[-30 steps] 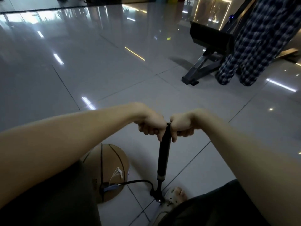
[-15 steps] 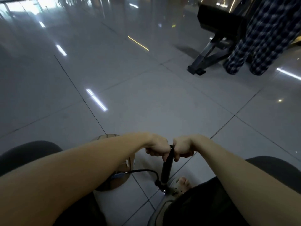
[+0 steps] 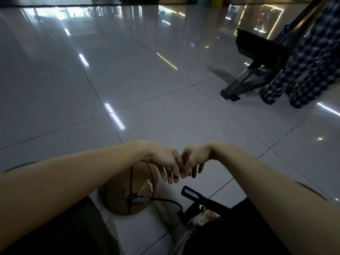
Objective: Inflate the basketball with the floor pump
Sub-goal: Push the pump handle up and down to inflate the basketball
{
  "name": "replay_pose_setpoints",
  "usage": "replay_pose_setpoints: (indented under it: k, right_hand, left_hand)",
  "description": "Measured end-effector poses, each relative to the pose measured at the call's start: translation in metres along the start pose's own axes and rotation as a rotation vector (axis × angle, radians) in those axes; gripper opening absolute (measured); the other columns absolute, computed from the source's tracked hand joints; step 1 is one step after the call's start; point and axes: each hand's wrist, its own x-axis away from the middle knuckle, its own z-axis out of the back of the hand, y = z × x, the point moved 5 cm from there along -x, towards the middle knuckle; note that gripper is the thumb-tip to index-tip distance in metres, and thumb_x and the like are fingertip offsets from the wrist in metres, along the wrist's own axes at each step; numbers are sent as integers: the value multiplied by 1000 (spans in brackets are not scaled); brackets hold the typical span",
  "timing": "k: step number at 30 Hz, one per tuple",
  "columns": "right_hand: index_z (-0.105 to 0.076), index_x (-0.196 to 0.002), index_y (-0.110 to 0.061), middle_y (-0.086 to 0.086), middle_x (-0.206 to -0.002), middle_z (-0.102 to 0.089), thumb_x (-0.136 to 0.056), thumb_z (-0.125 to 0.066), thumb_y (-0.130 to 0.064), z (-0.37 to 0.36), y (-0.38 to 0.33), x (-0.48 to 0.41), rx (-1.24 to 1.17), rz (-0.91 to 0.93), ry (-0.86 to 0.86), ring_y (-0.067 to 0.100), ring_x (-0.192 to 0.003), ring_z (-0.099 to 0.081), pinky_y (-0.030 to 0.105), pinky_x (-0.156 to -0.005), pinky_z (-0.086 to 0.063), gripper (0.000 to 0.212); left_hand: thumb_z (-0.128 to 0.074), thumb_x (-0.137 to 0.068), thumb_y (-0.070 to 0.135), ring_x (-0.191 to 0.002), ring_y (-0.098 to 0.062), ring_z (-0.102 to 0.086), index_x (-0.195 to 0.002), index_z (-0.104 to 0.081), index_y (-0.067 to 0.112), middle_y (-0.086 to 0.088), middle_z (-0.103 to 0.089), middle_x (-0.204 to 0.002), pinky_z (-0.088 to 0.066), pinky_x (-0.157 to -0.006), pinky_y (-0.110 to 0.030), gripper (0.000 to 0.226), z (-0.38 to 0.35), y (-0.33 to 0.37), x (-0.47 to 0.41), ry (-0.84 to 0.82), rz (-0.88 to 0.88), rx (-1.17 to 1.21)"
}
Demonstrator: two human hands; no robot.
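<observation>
A person is looking down at a glossy grey tiled floor that is reflecting strips of ceiling light; two bare forearms are reaching in from the lower corners and meeting near the middle of the view; the left hand and the right hand are hanging side by side with wrists bent and fingers drooping downward, loosely spread, knuckles touching or nearly touching; neither hand is gripping anything. Below the hands, and apart from them, the black floor pump is leaning at a slant, its handle end pointing up and to the left, its lower part disappearing behind the person's dark-clothed right leg; a foot in a pale sandal is sitting at the pump's base. A thin black hose is curving from the pump's base across to the left, ending at a fitting on the basketball; the ball, tan-brown with dark seams, is resting on the floor just beneath the left forearm, partly covered by it and by the dark-clothed left leg; a small white cord or tag is lying on the ball's upper right side, too small to identify. At the far upper right, a black bench frame is standing on the floor, and beside it someone's legs in checked trousers are showing, well away from the pump and the ball.
</observation>
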Motion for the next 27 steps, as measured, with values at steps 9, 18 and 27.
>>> replay_pose_setpoints:
  k: [9, 18, 27]
  right_hand:
    - [-40, -142, -11, 12, -139, -51, -88, -76, -39, -35, -66, -96, -68, -13, 163, 33, -123, -55, 51, -91, -57, 71]
    - [-23, -156, -21, 11, -153, -40, -81, -80, -43, -49, -82, -151, -145, -39, 108, 35, -134, -46, 45, -94, -50, 97]
    - [-39, -142, -16, 15, -139, -52, -85, -77, -35, -17, -62, -195, -118, -111, 46, 39, -122, -55, 52, -93, -56, 71]
  left_hand:
    - [-87, -74, 52, -116, -28, -58, -142, -50, 11, -8, -56, -139, -52, -84, -35, 88, 68, -139, 53, 482, 426, -295]
    - [-88, -66, 62, -133, -27, -52, -157, -32, 22, -4, -50, -152, -45, -109, -39, 115, 52, -208, 22, 471, 394, -65]
    - [-85, -72, 60, -123, -29, -58, -148, -46, 18, -7, -58, -140, -52, -101, -41, 96, 89, -202, -14, 429, 477, -137]
